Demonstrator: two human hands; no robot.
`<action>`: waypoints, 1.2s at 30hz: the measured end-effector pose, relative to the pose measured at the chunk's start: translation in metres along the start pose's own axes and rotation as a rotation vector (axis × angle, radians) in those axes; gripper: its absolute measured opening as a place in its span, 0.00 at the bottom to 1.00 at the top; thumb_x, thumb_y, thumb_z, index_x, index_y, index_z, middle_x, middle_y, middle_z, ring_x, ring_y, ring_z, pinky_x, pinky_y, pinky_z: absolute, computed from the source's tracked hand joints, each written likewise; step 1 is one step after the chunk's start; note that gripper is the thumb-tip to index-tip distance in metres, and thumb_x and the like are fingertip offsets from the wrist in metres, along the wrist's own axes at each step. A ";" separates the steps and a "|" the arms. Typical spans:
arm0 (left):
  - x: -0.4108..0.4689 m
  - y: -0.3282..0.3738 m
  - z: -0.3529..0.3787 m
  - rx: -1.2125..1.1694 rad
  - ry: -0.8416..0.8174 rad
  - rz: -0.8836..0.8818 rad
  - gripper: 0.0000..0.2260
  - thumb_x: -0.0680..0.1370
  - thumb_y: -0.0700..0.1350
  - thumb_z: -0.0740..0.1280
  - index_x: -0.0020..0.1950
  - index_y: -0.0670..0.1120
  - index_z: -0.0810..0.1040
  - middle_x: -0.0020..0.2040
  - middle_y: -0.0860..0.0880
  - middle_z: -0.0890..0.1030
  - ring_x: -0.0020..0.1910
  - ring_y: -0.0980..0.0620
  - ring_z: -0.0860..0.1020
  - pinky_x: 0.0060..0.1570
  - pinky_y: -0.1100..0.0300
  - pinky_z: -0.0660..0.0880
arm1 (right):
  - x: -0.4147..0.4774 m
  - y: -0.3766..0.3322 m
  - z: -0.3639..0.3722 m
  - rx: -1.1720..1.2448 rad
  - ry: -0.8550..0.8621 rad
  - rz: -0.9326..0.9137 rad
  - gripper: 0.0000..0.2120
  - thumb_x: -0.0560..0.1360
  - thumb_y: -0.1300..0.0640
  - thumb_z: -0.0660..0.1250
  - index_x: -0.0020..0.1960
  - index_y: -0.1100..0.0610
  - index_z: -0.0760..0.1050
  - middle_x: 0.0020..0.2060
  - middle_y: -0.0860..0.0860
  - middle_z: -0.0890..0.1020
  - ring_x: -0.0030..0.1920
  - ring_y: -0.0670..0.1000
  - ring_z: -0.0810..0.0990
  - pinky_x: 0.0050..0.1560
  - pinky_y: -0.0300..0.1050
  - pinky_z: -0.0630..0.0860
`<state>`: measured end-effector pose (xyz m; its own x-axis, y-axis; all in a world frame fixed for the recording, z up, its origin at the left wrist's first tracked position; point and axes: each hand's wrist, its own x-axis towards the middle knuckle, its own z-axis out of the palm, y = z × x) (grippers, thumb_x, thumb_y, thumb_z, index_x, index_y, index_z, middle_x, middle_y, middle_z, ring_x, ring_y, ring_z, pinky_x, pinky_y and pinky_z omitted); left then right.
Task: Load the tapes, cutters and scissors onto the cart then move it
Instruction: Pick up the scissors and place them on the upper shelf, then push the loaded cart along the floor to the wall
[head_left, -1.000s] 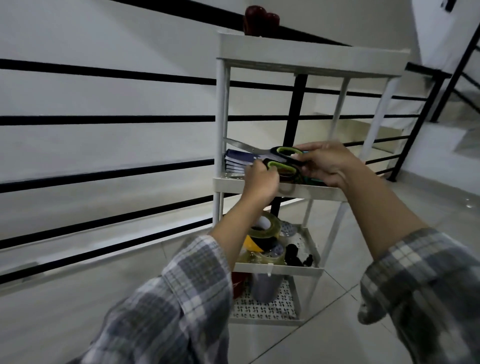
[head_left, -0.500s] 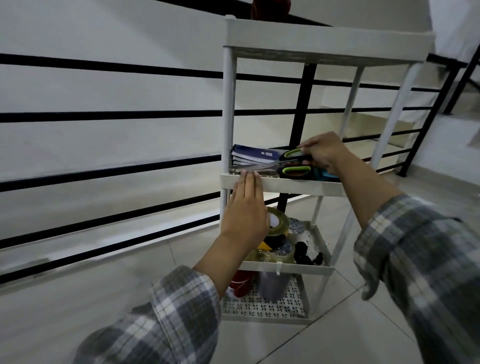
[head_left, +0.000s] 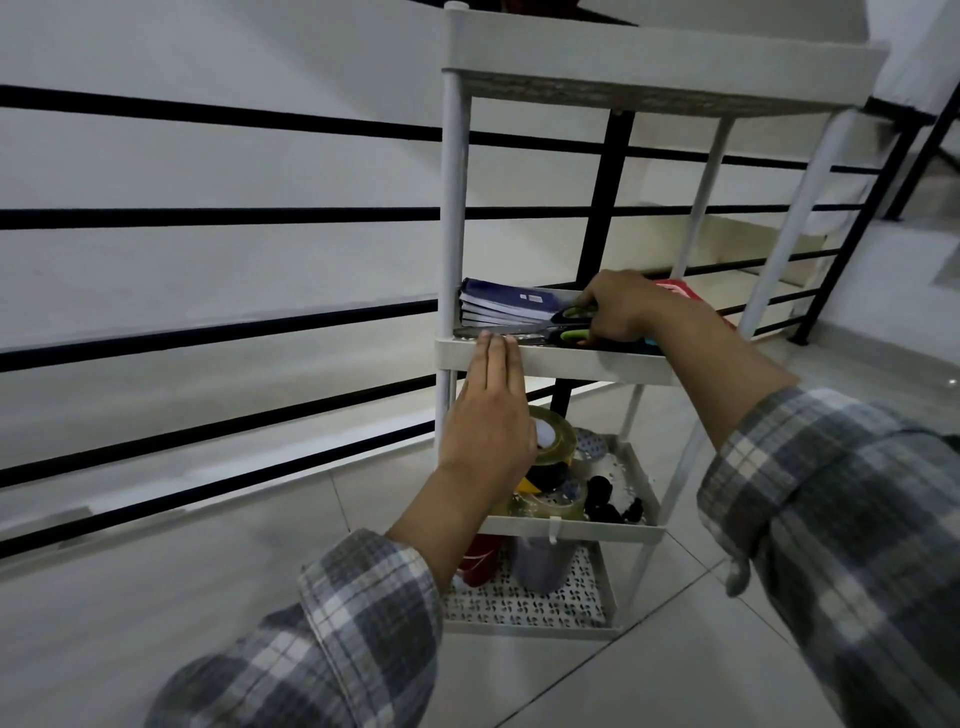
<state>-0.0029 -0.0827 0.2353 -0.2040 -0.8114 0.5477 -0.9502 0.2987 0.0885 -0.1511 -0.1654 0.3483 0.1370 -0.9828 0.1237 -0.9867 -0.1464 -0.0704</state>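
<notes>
No legible text, brand, number or sign found. The dark blue booklet (head_left: 511, 301) on the cart's (head_left: 550, 358) second shelf carries a small pale label, too blurred to read. White markings on the red container (head_left: 480, 564) below are likewise unreadable.

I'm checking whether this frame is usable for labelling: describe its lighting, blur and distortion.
Head view: dim, flat, greyish light with no glare; wide-angle bending curves the railing bars and splays the cart posts; the plaid sleeves at the bottom edge are smeared, while the scissors under the right hand and the flat left hand stay fairly sharp.
</notes>
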 end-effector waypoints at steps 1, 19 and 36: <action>0.000 0.000 0.001 -0.007 0.003 -0.001 0.31 0.79 0.49 0.54 0.75 0.37 0.43 0.77 0.39 0.49 0.76 0.44 0.44 0.72 0.55 0.46 | -0.001 0.000 0.000 -0.013 0.005 -0.003 0.17 0.74 0.62 0.64 0.63 0.63 0.75 0.56 0.63 0.79 0.55 0.60 0.77 0.53 0.48 0.74; 0.019 0.004 -0.059 -0.078 -0.436 -0.073 0.31 0.79 0.46 0.53 0.75 0.40 0.38 0.76 0.41 0.40 0.75 0.46 0.38 0.74 0.51 0.43 | -0.061 -0.036 -0.004 0.569 0.491 0.070 0.19 0.75 0.66 0.62 0.65 0.57 0.70 0.65 0.55 0.71 0.67 0.53 0.69 0.66 0.43 0.67; 0.149 0.032 -0.294 -0.200 -0.167 -0.164 0.14 0.74 0.44 0.61 0.58 0.44 0.71 0.54 0.46 0.75 0.54 0.47 0.72 0.55 0.53 0.69 | -0.087 -0.010 -0.224 0.370 0.506 0.282 0.16 0.75 0.56 0.59 0.62 0.57 0.71 0.57 0.58 0.75 0.58 0.58 0.72 0.58 0.53 0.70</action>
<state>0.0055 -0.0464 0.5648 -0.1037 -0.9235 0.3694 -0.9117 0.2367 0.3357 -0.1725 -0.0530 0.5603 -0.2666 -0.8291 0.4915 -0.8717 -0.0102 -0.4900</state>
